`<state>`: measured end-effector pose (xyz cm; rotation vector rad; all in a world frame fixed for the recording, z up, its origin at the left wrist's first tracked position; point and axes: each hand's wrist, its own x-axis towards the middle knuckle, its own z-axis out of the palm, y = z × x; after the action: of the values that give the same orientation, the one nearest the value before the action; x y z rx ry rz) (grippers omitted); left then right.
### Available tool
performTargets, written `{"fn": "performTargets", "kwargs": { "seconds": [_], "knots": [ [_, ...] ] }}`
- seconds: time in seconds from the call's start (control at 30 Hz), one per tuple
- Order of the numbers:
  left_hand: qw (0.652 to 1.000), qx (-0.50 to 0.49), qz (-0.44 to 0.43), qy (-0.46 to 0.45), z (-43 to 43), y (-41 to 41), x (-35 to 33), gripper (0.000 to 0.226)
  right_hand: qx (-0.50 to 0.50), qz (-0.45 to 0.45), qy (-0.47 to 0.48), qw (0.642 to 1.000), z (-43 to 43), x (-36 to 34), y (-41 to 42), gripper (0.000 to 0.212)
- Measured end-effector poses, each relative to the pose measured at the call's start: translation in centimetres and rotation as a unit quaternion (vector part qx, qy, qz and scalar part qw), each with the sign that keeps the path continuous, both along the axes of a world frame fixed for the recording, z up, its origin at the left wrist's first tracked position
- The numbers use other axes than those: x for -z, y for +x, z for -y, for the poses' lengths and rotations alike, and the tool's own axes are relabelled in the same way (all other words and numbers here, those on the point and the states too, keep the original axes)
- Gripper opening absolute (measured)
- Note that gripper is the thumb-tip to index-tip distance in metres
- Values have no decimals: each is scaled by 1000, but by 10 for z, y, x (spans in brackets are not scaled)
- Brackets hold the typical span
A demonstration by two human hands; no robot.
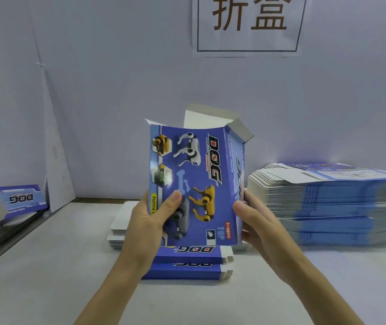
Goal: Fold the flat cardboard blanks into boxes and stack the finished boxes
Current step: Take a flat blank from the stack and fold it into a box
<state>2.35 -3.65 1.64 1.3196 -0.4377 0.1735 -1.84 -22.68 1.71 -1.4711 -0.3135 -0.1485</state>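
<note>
Both hands, left hand (151,219) and right hand (255,221), pinch the half-opened blue printed cardboard box (196,184); uneven squeezing could buckle its bowed front panel.

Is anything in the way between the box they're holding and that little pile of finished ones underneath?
Nothing visible. The held box, gripped by the left hand and right hand, hangs directly above the finished pile; the stack of flat blanks sits off to the right, clear of the path.
</note>
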Motion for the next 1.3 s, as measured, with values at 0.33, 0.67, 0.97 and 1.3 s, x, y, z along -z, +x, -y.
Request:
{"fn": "performTargets", "kwargs": {
  "seconds": [0.33,0.67,0.97,1.3],
  "knots": [
    [999,-14,27,-11,8,-5,4,39,1,-5,9,1000,2,2,2,52],
    [999,-38,21,28,18,-4,10,68,27,58,4,998,-8,4,-1,54],
    [996,25,31,83,-10,0,-7,46,3,-1,10,1000,-8,13,8,69],
    [968,85,-103,211,-115,9,-30,56,-23,-61,-17,998,-6,26,21,73]
  ]
}}
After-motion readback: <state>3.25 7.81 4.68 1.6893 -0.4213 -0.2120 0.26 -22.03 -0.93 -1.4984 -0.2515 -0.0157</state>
